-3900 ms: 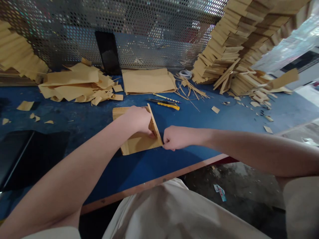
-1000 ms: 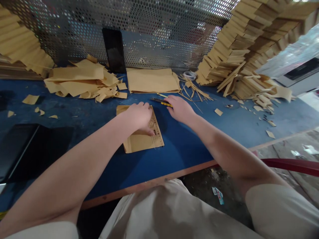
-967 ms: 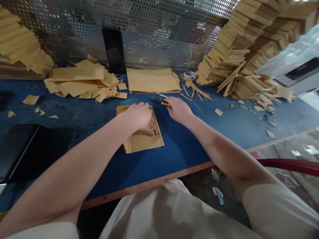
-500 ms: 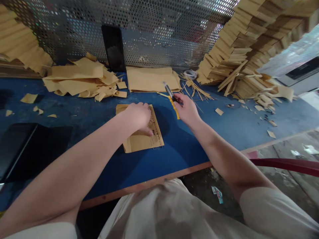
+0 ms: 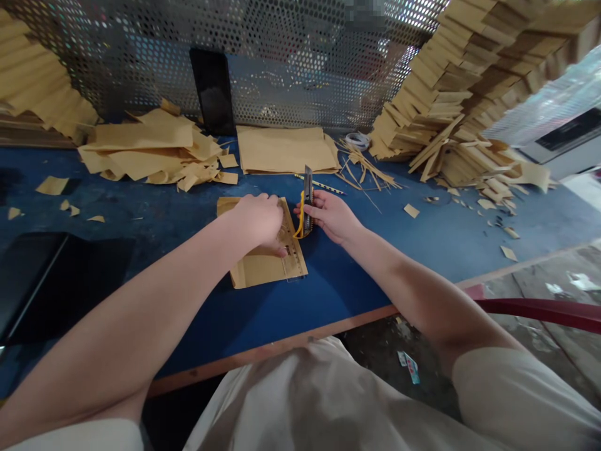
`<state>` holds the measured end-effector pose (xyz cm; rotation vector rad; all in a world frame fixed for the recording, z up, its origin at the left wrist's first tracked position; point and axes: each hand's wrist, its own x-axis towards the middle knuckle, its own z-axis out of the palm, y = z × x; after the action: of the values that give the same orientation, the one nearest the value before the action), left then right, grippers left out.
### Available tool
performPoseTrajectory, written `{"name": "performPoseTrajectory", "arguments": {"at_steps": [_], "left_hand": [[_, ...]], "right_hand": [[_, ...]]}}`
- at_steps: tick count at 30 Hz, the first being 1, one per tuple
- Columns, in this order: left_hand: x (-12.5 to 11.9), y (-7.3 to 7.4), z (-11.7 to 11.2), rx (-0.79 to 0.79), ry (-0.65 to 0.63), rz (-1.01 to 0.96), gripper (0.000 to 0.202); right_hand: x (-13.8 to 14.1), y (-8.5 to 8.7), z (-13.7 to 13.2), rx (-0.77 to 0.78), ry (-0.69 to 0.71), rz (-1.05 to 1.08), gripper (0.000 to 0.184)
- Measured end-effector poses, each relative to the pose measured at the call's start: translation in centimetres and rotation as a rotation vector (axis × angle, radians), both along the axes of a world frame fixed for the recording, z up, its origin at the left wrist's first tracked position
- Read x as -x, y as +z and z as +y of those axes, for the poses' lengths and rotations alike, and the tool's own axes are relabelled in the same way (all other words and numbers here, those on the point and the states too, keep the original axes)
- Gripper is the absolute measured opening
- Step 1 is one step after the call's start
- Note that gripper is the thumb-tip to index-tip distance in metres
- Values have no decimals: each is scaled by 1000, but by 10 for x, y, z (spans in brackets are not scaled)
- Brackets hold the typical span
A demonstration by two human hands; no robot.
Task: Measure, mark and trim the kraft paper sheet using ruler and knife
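A tan paper sheet (image 5: 263, 266) lies on the blue table (image 5: 375, 263) in front of me. A clear plastic ruler (image 5: 292, 250) rests along the sheet's right edge. My left hand (image 5: 256, 219) presses down on the ruler and sheet, fingers bent. My right hand (image 5: 331, 216) grips a yellow utility knife (image 5: 305, 203), held upright beside the ruler's far end with its blade end pointing away from me.
Tan scraps (image 5: 145, 150) are heaped at the back left, a flat stack of sheets (image 5: 286, 150) at back centre. Tall stacks of cut strips (image 5: 469, 81) lean at the right. A pencil (image 5: 323, 185) and a black phone (image 5: 213, 91) sit by the perforated metal wall.
My right hand reached to the knife lying near the pencil, picked it up and brought it back beside the ruler. My left hand stayed pressed on the sheet.
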<state>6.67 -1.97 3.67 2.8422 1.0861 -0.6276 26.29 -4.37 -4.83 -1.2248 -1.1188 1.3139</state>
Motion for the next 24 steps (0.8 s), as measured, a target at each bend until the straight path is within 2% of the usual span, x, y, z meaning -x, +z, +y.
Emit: {"name": "performPoseTrajectory", "arguments": {"at_steps": [6, 12, 20, 24], "left_hand": [[2, -2, 0, -9, -11, -31, 91], [3, -6, 3, -18, -27, -21, 91], [2, -4, 0, -39, -11, 5, 82], [3, -5, 0, -55, -14, -4, 87]], "right_hand": [[0, 0, 10, -17, -18, -54, 43], [1, 2, 30, -75, 26, -98, 41], [5, -1, 73, -197, 21, -159, 36], [2, -9, 97, -269, 16, -167, 44]]}}
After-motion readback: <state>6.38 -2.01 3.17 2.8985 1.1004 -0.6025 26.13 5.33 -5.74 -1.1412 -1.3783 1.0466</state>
